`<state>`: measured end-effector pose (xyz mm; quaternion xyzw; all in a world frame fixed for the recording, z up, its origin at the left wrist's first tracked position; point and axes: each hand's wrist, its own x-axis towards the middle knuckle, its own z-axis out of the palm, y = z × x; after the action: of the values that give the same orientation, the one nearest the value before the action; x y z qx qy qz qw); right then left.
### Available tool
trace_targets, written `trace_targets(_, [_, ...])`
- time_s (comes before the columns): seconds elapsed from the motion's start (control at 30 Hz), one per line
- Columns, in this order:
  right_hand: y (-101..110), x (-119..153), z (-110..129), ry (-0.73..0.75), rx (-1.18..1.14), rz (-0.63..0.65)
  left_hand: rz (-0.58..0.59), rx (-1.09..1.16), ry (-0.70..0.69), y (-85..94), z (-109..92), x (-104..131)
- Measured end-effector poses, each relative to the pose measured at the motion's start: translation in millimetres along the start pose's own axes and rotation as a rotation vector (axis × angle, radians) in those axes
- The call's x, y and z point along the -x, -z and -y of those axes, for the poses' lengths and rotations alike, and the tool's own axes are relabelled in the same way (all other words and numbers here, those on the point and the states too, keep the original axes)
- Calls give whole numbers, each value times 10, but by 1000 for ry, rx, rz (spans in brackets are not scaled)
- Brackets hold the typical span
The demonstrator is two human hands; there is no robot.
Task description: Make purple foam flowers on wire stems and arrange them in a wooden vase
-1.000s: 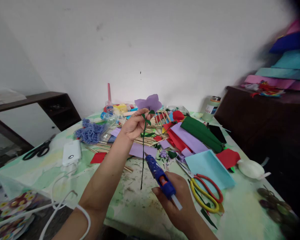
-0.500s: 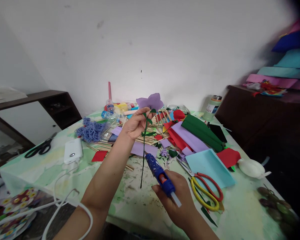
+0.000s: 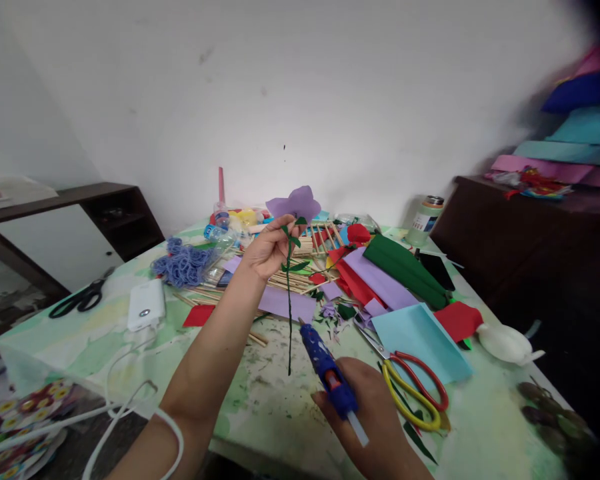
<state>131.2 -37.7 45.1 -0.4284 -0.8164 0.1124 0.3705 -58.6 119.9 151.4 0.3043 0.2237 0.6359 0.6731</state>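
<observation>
Pinched in my left hand [image 3: 270, 250] is a paper flower [image 3: 296, 202] with purple petals, held up near the middle of the view. Its thin green stem [image 3: 289, 320] hangs straight down, with several small green leaves near the fingers. My right hand [image 3: 367, 413] is wrapped round a blue glue gun [image 3: 325, 363], and a clear glue stick [image 3: 357, 428] sticks out of its back end. The gun's nozzle points up and left, a little to the right of the stem and apart from it.
Red-and-yellow-handled scissors [image 3: 415, 390] lie on light blue paper [image 3: 423, 340] at the right. Behind are a green paper roll [image 3: 405, 270], purple scraps and thin wooden sticks. A purple yarn heap [image 3: 183, 261], white power bank [image 3: 147, 305] and black scissors [image 3: 83, 299] lie left.
My right hand has drawn the glue gun down and to the right, away from the stem. The flower has shifted slightly left, and its stem's lower end has swung slightly right.
</observation>
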Motion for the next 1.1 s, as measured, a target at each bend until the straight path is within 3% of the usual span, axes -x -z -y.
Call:
trace_targets(0.17, [195,457,-642,-145,327,-129,-2,15,-56,20,-104,-92])
trace_targets(0.33, [512,712,-1290,-559,683,44,36,42,-50,-10,-107,-166])
trace_targets(0.53, [654,761,-1618,-645,736,218,77,64,-38,-89,-58,-222])
trace_targets(0.6, [664,688,-1532,-630,803,166,83,50,-41,-99,-43,-223])
trace_targets(0.7, [576,374,-1114,-552,799,-107,100,9,-20,-119,3,-209])
trace_targets(0.77, [418,57,-737,-388,497,-249,110,-11,-8,-152,51,-195])
trace_targets(0.83, [207,-262,-407,-283,22,-228,105,-13,5,-198,98,-182])
trace_targets(0.97, [-171,-639,-75,-387,-767,-108,83,22,33,-267,150,-166])
trace_targets(1.1, [-350,-670,29,-521,-1206,-109,102,43,61,-262,155,-159])
